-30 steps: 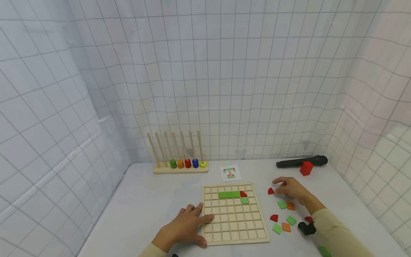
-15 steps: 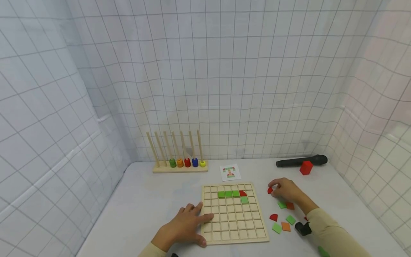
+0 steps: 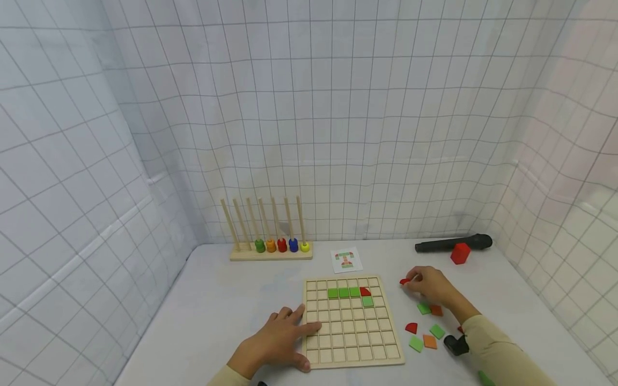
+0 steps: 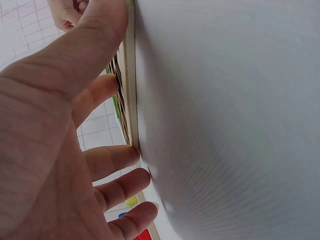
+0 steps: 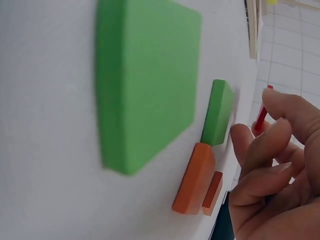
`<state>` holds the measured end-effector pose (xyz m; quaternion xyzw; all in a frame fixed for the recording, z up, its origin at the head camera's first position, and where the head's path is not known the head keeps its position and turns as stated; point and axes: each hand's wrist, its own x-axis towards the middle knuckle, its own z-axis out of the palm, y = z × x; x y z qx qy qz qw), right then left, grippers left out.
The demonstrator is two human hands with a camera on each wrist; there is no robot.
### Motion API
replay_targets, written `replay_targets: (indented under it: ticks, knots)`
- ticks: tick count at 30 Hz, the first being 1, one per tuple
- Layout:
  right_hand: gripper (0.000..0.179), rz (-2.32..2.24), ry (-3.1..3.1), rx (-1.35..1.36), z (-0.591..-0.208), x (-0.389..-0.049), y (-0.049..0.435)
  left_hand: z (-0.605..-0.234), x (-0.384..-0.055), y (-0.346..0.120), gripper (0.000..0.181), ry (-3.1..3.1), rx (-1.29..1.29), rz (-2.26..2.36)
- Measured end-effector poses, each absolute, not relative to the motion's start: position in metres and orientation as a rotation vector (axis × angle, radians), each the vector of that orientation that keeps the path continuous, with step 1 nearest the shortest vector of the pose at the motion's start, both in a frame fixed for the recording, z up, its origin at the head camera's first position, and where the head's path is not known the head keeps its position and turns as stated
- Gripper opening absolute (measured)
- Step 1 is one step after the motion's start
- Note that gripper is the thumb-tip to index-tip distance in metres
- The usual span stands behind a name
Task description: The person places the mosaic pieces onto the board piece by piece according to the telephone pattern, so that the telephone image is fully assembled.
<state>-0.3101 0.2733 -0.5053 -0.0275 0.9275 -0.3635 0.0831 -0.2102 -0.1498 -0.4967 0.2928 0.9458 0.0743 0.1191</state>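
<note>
My right hand (image 3: 429, 284) pinches a red quarter-circle tile (image 3: 404, 281) between thumb and fingers, right of the wooden grid board (image 3: 354, 340). In the right wrist view that red tile (image 5: 262, 117) is tilted up on edge at the fingertips. The left hand (image 3: 279, 338) rests spread on the board's left edge, its index finger reaching over the squares and its thumb at the near corner. Towards the board's far side sit a row of green square tiles (image 3: 344, 292), a red quarter-circle tile (image 3: 365, 291) at the row's right end, and a lighter green tile (image 3: 368, 302) below it.
Loose green (image 3: 416, 343), orange (image 3: 429, 341) and red (image 3: 411, 327) tiles lie right of the board. Behind it are a pattern card (image 3: 346, 260) and a peg stand with coloured beads (image 3: 272, 256). A black microphone (image 3: 441, 245) and red block (image 3: 461, 253) stand back right.
My right hand has come left to the red quarter-circle tile, taken it between thumb and fingers, and shifted it slightly away from me. The left hand has stayed on the board.
</note>
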Motion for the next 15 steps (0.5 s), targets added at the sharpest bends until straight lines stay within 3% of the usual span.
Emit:
replay_targets:
  ticks: [15]
  knots:
    - [0.038,-1.577,2.526,0.049,-0.4993,-0.3102,0.2741,-0.4944,-0.2087,-0.1483,0.088,2.765,0.867,0.208]
